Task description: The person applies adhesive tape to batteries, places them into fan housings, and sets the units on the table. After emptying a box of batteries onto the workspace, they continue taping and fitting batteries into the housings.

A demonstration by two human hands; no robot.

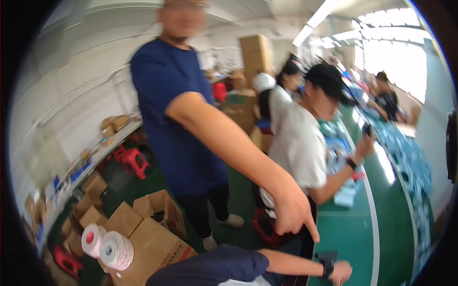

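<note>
My left hand [340, 273] is at the lower right, over the green work table [341, 233]. The arm enters along the lower edge in a navy sleeve, with a black device [327, 263] strapped at the wrist. Its fingers look curled; what they hold, if anything, is hidden and blurred. My right hand is out of view. Just beyond my left wrist, a standing person in a navy T-shirt [179, 114] stretches out an arm, and that person's hand [293, 212] points its index finger down at the table's near edge.
Beside the table sits a person in a white shirt [298, 138] and black cap. Light-blue pieces [405, 157] lie heaped along the table's far side. Cardboard boxes [148, 243] with two thread spools [116, 250] stand at lower left. Red stools [133, 161] are near a side bench [95, 159].
</note>
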